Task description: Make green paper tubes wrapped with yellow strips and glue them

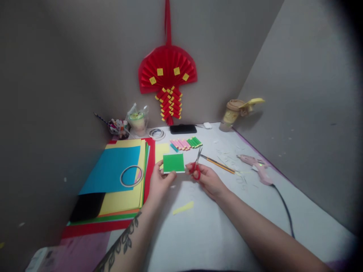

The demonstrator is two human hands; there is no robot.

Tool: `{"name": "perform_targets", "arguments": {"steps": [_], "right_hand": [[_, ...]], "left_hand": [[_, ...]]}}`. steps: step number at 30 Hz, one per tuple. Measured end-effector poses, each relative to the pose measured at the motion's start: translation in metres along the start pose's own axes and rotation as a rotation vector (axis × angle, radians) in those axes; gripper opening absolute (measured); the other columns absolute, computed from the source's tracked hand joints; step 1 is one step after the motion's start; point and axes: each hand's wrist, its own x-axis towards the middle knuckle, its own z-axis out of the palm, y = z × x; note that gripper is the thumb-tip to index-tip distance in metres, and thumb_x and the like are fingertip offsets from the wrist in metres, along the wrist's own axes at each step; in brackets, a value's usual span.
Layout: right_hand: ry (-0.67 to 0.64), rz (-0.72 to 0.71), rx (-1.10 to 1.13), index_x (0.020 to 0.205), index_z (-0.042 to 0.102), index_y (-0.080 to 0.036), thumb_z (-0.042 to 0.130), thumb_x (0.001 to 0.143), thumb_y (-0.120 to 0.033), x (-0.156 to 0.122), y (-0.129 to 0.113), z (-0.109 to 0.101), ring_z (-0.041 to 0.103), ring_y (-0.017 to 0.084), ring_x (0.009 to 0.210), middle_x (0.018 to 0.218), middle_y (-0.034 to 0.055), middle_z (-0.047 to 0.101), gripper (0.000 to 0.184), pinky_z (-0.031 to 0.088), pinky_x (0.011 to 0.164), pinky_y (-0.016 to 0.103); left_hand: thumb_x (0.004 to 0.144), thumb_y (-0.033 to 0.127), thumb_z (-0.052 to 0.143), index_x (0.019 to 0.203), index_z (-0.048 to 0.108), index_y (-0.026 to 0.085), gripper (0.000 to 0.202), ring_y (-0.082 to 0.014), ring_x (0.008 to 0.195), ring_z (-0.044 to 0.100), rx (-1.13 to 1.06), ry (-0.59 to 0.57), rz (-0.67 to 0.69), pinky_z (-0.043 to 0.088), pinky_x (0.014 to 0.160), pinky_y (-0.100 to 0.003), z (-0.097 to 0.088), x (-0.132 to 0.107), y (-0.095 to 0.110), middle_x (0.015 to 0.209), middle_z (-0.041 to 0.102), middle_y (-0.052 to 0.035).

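Left hand (160, 181) grip pinching green paper (173, 163) at lower-left edge, right hand (208, 179) closed round scissors (196, 166) just beside

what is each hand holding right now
Left hand: closed, pinching the green paper.
Right hand: closed on the red scissors.

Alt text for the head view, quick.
The left hand holds a green paper rectangle above a white table, while the right hand grips red-handled scissors beside it. Stacked coloured sheets lie left; a red paper fan hangs on the wall.
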Motion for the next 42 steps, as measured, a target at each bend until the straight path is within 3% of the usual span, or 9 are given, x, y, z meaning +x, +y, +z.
{"name": "perform_targets", "arguments": {"steps": [4,6,9,13,22,32,42], "right_hand": [[-0.159,0.189,-0.082,0.070,0.056,-0.016,0.071,0.069,-0.044,-0.005,-0.004,0.004,0.037,0.006,0.043,0.057,-0.0043,0.051,0.032,0.026,0.042,0.020],[-0.268,0.253,-0.155,0.070,0.055,-0.017,0.069,0.071,-0.044,-0.009,-0.004,0.008,0.032,0.005,0.040,0.054,-0.0060,0.047,0.031,0.021,0.040,0.019],[-0.344,0.232,-0.240,0.072,0.055,-0.017,0.068,0.072,-0.040,-0.013,-0.005,0.015,0.037,0.007,0.047,0.059,-0.0046,0.049,0.026,0.026,0.045,0.020],[-0.347,0.172,-0.279,0.074,0.056,-0.017,0.065,0.073,-0.032,-0.012,-0.004,0.019,0.045,0.011,0.061,0.069,-0.0017,0.054,0.018,0.034,0.057,0.023],[-0.358,0.164,-0.281,0.077,0.056,-0.017,0.060,0.076,-0.023,-0.010,0.002,0.016,0.045,0.011,0.063,0.070,-0.0019,0.053,0.007,0.034,0.060,0.024],[-0.369,0.139,-0.284,0.074,0.055,-0.016,0.063,0.077,-0.039,-0.008,0.000,0.016,0.044,0.011,0.065,0.070,-0.0015,0.051,0.025,0.034,0.061,0.022],[-0.350,0.165,-0.280,0.073,0.052,-0.016,0.063,0.076,-0.046,-0.009,-0.003,0.017,0.035,0.008,0.056,0.064,-0.0035,0.046,0.032,0.027,0.052,0.021]], "left_hand": [[0.063,0.025,0.072,0.118,0.045,0.020,0.061,-0.0132,0.067,0.063,-0.017,0.128,0.055,0.048,0.061,-0.023,-0.001,-0.001,0.012,0.090,0.067,-0.0040],[0.064,0.025,0.071,0.114,0.048,0.020,0.055,-0.0116,0.064,0.062,-0.012,0.148,0.068,0.048,0.061,-0.022,-0.001,-0.001,0.017,0.087,0.066,-0.0021],[0.065,0.025,0.070,0.108,0.049,0.021,0.048,-0.0099,0.062,0.061,-0.005,0.166,0.072,0.048,0.059,-0.021,-0.001,-0.003,0.023,0.087,0.065,-0.0010],[0.064,0.023,0.071,0.108,0.046,0.020,0.051,-0.0094,0.060,0.059,0.004,0.211,0.054,0.048,0.058,-0.021,-0.001,-0.004,0.026,0.085,0.063,-0.0006],[0.064,0.024,0.071,0.105,0.047,0.020,0.048,-0.0110,0.064,0.059,-0.006,0.174,0.072,0.050,0.060,-0.023,0.000,-0.006,0.027,0.086,0.062,-0.0014],[0.066,0.026,0.071,0.105,0.048,0.020,0.046,-0.0114,0.068,0.059,-0.026,0.160,0.077,0.051,0.064,-0.025,0.001,-0.008,0.026,0.088,0.062,-0.0016],[0.067,0.026,0.070,0.105,0.048,0.021,0.044,-0.0106,0.066,0.058,-0.035,0.162,0.081,0.049,0.062,-0.023,0.003,-0.009,0.025,0.085,0.061,-0.0003]]}}
